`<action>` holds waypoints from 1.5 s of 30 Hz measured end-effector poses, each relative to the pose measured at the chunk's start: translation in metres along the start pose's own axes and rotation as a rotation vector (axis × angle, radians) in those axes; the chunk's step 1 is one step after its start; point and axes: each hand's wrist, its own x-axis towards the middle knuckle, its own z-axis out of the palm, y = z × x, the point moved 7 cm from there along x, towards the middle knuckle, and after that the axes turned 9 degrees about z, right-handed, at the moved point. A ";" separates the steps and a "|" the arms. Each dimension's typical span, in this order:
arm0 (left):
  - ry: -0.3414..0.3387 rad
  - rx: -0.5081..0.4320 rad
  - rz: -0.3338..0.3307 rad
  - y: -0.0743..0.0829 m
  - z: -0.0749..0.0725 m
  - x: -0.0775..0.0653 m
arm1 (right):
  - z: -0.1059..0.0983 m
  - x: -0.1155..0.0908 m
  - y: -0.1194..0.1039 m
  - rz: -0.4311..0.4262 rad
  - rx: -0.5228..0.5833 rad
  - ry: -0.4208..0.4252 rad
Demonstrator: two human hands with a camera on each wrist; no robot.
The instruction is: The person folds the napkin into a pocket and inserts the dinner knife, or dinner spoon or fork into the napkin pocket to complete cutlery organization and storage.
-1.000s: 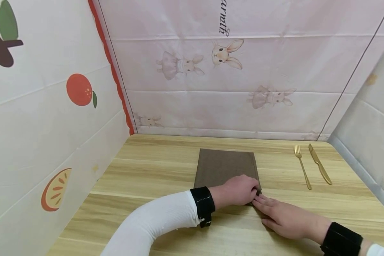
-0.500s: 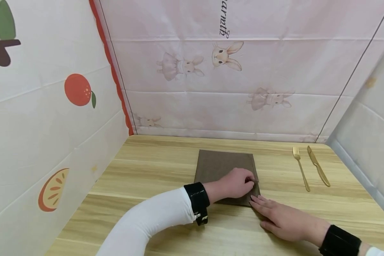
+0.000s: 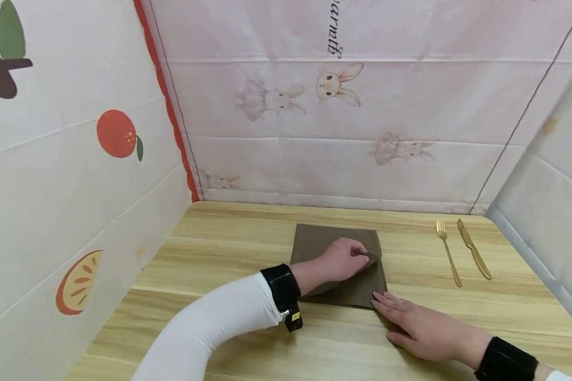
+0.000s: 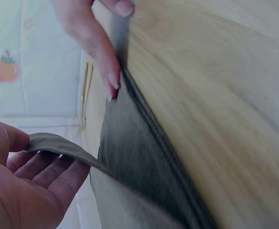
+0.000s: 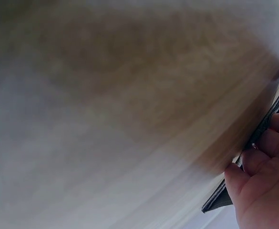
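Note:
A brown folded cloth napkin lies flat on the wooden table, its several layers showing along the near edge. My left hand pinches the top layer near its right corner and holds it raised and folded back. In the left wrist view this lifted flap is caught between thumb and fingers of the left hand, with the lower layers exposed beneath. At the near right corner, my right hand rests low with extended fingers, its fingertips touching the cloth. Part of the napkin is hidden behind the left hand and wrist.
To the right of the napkin a gold fork and a gold knife lie side by side on the table. Printed sheets stand as walls at the back and on both sides.
The left hand has moved from the near right corner away and slightly left, peeling the top layer up with it. The right hand has stayed by the corner.

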 end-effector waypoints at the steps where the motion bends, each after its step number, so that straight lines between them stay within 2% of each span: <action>1: 0.004 -0.020 -0.010 -0.001 -0.003 0.000 | 0.000 0.000 0.000 -0.002 0.000 0.001; 9: 0.009 -0.141 -0.046 -0.008 -0.022 -0.002 | 0.001 0.001 0.002 0.030 0.038 -0.046; 14: 0.020 -0.197 -0.052 -0.008 -0.029 -0.002 | -0.001 0.001 0.001 0.011 0.026 -0.029; 22: 0.071 -0.277 -0.098 -0.012 -0.043 0.000 | 0.000 0.001 0.003 0.028 0.059 -0.071; 34: 0.164 -0.347 -0.143 -0.020 -0.064 0.006 | -0.002 0.001 0.003 0.042 0.083 -0.100; 45: 0.194 -0.370 -0.165 -0.028 -0.074 0.008 | -0.003 0.000 0.003 0.027 0.058 -0.075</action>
